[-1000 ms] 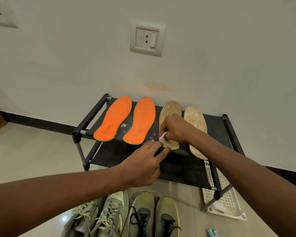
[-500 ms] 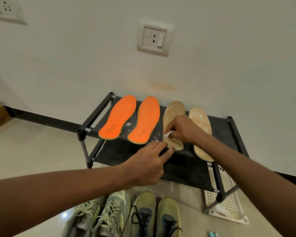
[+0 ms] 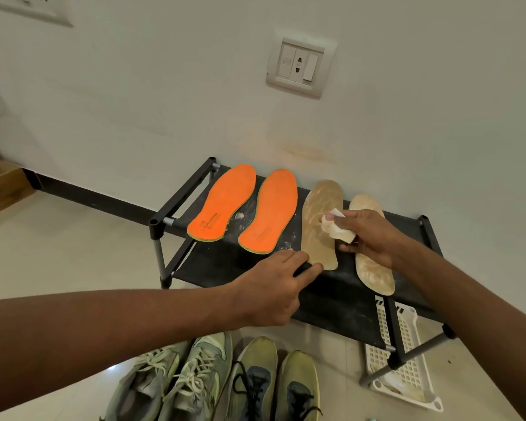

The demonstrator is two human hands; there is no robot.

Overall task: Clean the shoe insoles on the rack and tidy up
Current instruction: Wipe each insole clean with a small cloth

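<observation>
Now the right hand (image 3: pixel 374 235) has lifted off the heel end of the left tan insole (image 3: pixel 321 226) and moved up toward its middle, its grip pinching a folded white wipe (image 3: pixel 336 227) that shows more plainly than half a second ago, when it was tucked low under the fingers. The left hand (image 3: pixel 271 287) has stayed put, fingers pressing the heel of that same insole against the black rack (image 3: pixel 340 302) so it does not slide; its grip holds nothing, the fingers only lying flat and slightly bent. I judge the wiping stroke is travelling from heel toward toe, so this insole is part done.

All 4 insoles lie on the rack's top shelf: 2 orange insoles (image 3: pixel 225 205) on the left side, 2 tan ones to the right, the right tan insole (image 3: pixel 372 268) partly hidden under the wiping hand. White specks of dust lie on the shelf between the orange pair and the tan pair.

For room: the toe ends sit near the wall, so a stroke has little run there. The right tan insole's heel reaches close to the shelf's front edge and could be nudged off. Below, shoes (image 3: pixel 225 381) crowd the floor in front, and a white basket (image 3: pixel 401 360) sits under the rack's right end.
</observation>
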